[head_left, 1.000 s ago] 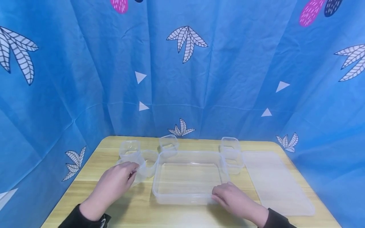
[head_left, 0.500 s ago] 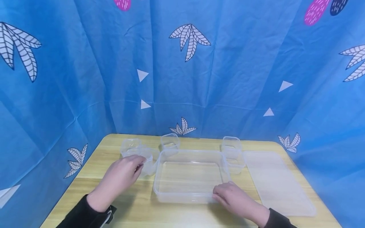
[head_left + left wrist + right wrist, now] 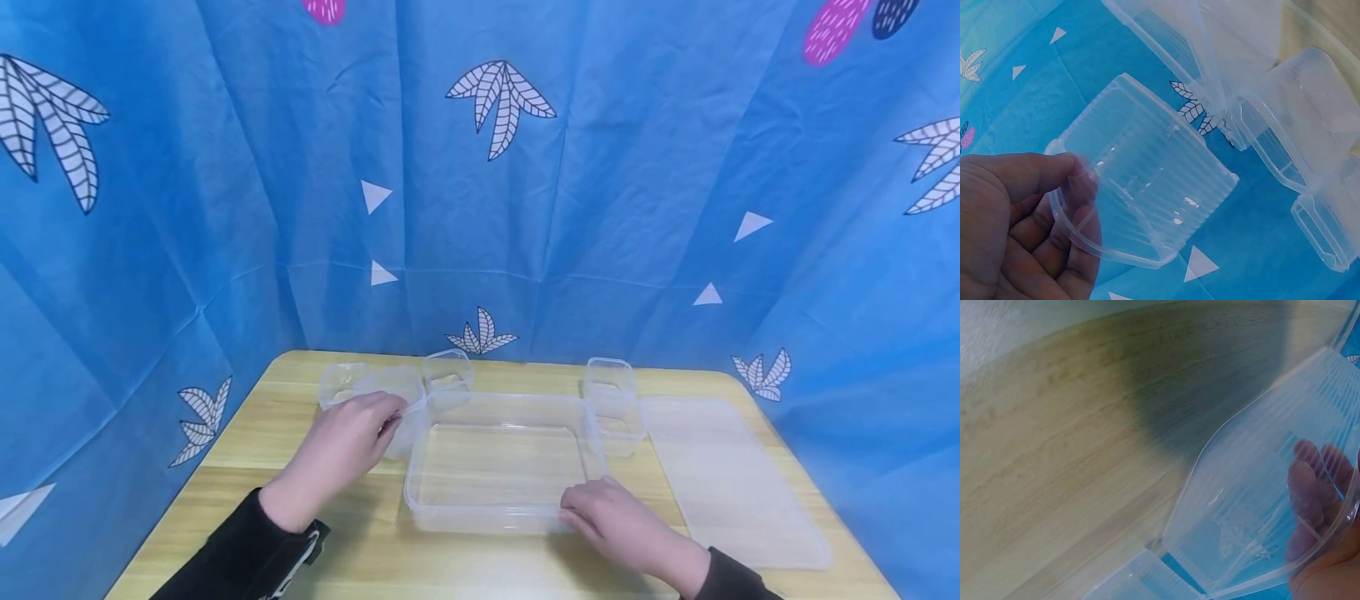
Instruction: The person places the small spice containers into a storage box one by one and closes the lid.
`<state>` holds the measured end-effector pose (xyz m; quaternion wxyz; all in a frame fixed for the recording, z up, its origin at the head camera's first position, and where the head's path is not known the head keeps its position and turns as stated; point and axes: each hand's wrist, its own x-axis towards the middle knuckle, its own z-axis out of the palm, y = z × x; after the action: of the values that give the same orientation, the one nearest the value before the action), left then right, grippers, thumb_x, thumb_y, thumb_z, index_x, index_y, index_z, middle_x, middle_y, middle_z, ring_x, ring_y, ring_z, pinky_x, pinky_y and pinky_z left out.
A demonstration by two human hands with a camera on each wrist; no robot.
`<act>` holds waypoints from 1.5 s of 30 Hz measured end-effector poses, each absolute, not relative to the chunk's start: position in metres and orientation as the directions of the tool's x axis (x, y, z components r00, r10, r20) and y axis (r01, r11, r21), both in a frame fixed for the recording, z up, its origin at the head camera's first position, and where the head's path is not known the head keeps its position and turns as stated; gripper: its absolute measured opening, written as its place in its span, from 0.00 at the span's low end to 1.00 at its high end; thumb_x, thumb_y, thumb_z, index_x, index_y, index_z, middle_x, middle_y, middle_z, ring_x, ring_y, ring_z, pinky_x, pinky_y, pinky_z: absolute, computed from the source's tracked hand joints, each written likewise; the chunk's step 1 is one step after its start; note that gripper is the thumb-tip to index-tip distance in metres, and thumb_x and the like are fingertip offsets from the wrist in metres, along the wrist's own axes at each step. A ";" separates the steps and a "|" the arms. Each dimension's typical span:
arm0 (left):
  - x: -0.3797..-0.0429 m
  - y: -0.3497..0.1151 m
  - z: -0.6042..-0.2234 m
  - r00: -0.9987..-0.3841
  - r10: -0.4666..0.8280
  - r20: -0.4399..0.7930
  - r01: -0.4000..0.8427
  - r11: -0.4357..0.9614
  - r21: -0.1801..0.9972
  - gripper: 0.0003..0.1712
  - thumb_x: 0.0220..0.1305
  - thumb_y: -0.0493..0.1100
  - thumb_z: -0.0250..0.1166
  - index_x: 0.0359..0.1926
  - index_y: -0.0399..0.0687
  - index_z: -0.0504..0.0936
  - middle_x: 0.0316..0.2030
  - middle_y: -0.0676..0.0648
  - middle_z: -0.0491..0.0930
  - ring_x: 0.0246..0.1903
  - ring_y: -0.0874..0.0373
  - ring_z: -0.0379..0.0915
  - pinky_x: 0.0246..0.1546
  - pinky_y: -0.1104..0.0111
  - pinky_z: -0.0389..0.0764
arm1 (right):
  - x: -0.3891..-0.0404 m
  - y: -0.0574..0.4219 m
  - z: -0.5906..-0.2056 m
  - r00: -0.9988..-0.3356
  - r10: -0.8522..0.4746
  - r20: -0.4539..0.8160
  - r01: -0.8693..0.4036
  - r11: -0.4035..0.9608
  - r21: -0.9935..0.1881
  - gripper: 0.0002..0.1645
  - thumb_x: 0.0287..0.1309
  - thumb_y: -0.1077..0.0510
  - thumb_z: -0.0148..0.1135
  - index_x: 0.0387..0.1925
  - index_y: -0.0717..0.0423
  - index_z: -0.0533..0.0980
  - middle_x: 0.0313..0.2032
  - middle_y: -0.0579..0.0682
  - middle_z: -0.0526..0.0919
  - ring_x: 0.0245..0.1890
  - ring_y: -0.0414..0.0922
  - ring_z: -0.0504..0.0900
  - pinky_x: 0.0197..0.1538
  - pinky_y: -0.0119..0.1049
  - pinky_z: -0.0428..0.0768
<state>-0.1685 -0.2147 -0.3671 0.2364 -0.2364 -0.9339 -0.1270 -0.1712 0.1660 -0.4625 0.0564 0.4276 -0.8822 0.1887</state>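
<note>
head view: left hand [image 3: 341, 442] is pinching a small tub [image 3: 395, 383]; beyond that hand a cup [image 3: 340, 380] is standing, a large box [image 3: 495, 511] blocking its right; right hand [image 3: 618, 527] is gripping the box, a flat sheet [image 3: 735, 483] lying rightward.

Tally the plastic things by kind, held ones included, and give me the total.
Small tubs, one of them in the left hand: 6
Large box: 1
Flat lid: 1
Total: 8

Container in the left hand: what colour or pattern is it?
The container is clear and colourless with ribbed walls; best seen from the left wrist.
</note>
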 end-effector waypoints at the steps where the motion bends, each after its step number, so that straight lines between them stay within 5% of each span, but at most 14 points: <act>1: -0.170 -0.214 -0.368 -0.775 0.384 0.502 0.507 0.852 0.129 0.09 0.61 0.33 0.70 0.43 0.44 0.85 0.37 0.50 0.85 0.35 0.55 0.83 0.37 0.60 0.85 | -0.171 0.166 -0.463 -0.630 -0.733 0.258 -0.774 0.565 -0.285 0.10 0.70 0.54 0.60 0.29 0.42 0.75 0.24 0.26 0.65 0.25 0.27 0.65 0.34 0.28 0.65; 45: -0.210 -0.177 -0.409 -0.745 0.514 0.425 0.630 0.751 0.197 0.08 0.65 0.36 0.68 0.45 0.45 0.85 0.40 0.51 0.85 0.43 0.56 0.82 0.48 0.62 0.83 | -0.169 0.165 -0.463 -0.637 -0.717 0.282 -0.771 0.586 -0.251 0.10 0.69 0.55 0.61 0.29 0.42 0.74 0.24 0.26 0.65 0.26 0.27 0.65 0.34 0.30 0.65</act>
<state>-0.2102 -0.1771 -0.4089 0.1749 -0.3113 -0.9191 -0.1666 -0.1693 0.1651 -0.4628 0.0754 0.4194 -0.8872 0.1769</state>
